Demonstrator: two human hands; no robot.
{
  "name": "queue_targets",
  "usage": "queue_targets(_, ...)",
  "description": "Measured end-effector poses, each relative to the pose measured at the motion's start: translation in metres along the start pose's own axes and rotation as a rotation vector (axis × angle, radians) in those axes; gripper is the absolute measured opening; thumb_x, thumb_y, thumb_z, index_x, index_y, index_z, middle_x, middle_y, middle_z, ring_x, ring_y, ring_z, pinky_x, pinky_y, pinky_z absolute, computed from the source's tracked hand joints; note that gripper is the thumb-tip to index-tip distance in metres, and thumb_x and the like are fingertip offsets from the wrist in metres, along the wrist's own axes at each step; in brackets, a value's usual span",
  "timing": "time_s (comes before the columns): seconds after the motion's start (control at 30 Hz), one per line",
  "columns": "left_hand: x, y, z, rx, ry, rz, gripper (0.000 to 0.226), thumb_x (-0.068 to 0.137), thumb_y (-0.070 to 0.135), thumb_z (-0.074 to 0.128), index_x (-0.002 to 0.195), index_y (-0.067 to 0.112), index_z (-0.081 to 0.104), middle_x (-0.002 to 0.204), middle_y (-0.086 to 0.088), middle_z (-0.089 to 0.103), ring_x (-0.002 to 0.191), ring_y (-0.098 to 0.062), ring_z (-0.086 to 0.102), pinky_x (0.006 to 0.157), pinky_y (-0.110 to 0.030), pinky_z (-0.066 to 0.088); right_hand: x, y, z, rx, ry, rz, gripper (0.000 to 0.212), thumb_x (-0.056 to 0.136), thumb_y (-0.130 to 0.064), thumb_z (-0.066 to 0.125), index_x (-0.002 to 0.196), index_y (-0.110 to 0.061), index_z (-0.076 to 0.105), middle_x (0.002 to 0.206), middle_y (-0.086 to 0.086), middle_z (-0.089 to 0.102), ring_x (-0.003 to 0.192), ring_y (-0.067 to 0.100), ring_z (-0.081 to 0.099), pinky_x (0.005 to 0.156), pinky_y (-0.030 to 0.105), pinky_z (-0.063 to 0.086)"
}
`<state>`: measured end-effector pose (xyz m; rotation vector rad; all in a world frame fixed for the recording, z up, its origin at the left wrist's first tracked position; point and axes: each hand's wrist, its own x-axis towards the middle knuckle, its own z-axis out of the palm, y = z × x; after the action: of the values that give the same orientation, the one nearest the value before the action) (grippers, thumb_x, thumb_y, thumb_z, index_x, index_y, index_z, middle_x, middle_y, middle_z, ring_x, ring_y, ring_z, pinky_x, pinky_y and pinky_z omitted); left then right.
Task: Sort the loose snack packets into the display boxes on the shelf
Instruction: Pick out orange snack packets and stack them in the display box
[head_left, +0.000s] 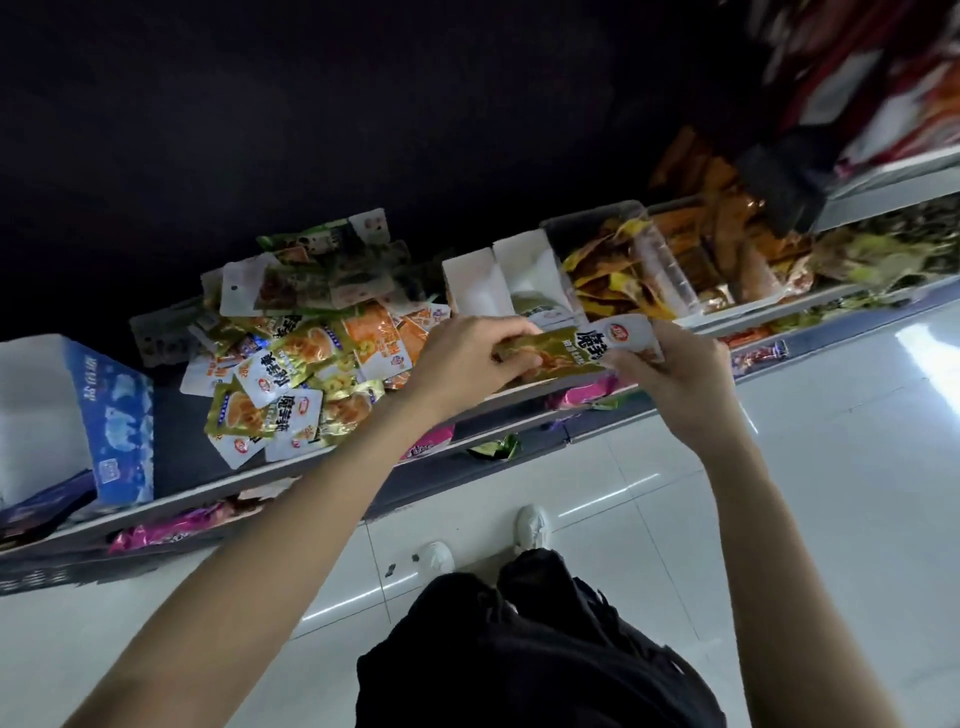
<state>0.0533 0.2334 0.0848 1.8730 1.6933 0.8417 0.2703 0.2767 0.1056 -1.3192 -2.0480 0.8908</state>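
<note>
A heap of loose snack packets (301, 358), gold, white, orange and green, lies on the shelf left of centre. My left hand (467, 358) and my right hand (670, 374) both grip one gold and white packet (582, 345), held level in front of two white display boxes (511, 283). The right-hand white box shows a pale packet inside. The packet's far end is partly hidden under my right fingers.
A blue and white carton (111, 421) stands at the shelf's left end. Clear bins of yellow and orange packets (649, 270) sit to the right of the white boxes. Pink packets (171, 530) fill the lower shelf. White tiled floor and my shoes are below.
</note>
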Motion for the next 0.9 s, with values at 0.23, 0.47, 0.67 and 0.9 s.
queue_targets(0.23,0.062,-0.011,0.057,-0.394,0.446,-0.473,0.041,0.092,0.023,0.058,0.131,0.018,0.049,0.133,0.005,0.054,0.121,-0.008,0.049,0.103,-0.029,0.040,0.056,0.035,0.008,-0.120,0.369,-0.064,0.016,0.086,-0.018,0.064,0.072,-0.010,0.062,0.059,0.000,0.057,0.045,0.009,0.042,0.043,0.016,0.030)
queue_targets(0.47,0.073,-0.029,0.083,-0.465,0.249,-0.704,0.048,0.099,0.018,0.043,0.145,0.017,0.031,0.146,-0.004,0.040,0.133,-0.019,0.039,0.105,-0.026,0.031,0.098,0.056,0.060,-0.607,0.056,-0.411,0.051,0.055,0.010,0.071,0.092,-0.025,0.074,0.052,-0.003,0.061,0.040,0.015,0.054,0.042,0.021,0.045)
queue_targets(0.67,0.071,-0.039,0.085,-0.319,0.144,-0.634,0.057,0.093,-0.002,0.044,0.144,0.022,0.034,0.143,-0.005,0.044,0.077,0.005,0.049,0.057,-0.004,0.036,0.115,0.069,0.076,-1.031,-0.384,-0.517,0.044,0.084,-0.012,0.052,0.126,-0.022,0.057,0.106,0.004,0.070,0.120,0.025,0.047,0.105,0.047,0.027)
queue_targets(0.9,0.057,-0.038,0.071,-0.112,0.085,-0.537,0.050,0.094,0.008,0.049,0.142,0.018,0.038,0.144,-0.004,0.044,0.121,-0.017,0.050,0.098,-0.022,0.036,0.115,0.069,0.067,-0.979,-0.433,-0.503,0.038,0.089,-0.019,0.048,0.126,-0.020,0.056,0.128,0.001,0.059,0.126,0.027,0.039,0.097,0.047,0.027)
